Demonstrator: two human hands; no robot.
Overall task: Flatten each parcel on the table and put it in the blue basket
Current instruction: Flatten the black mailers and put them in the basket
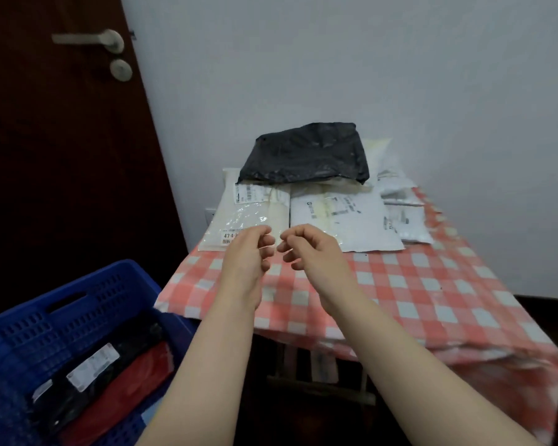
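Cream parcel [239,217] lies just beyond left grip [246,252]

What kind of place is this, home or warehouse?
Probably a room in a home, not a depot: a dark wooden door with a lever handle, a plain white wall, and a small checked-cloth table stacked with parcels.
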